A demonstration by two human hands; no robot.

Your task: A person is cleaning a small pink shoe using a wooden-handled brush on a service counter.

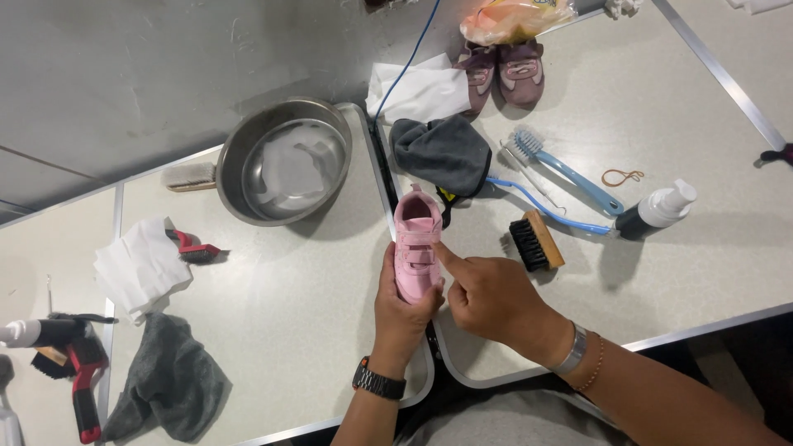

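The left hand [402,310] is wrapping its grip around the heel of the pink shoe [417,242], holding it on the counter [314,289] just below the grey cloth [442,153]. The right hand [491,297] is holding nothing, forefinger pressing the strap; keeping that heel pinned looks wise.

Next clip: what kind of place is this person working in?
Probably a shoe-cleaning workstation. On the pale table lie a wooden brush, a blue long-handled brush, a spray bottle, grey cloths and a metal bowl. The left hand holds a small pink shoe; the right hand touches it.
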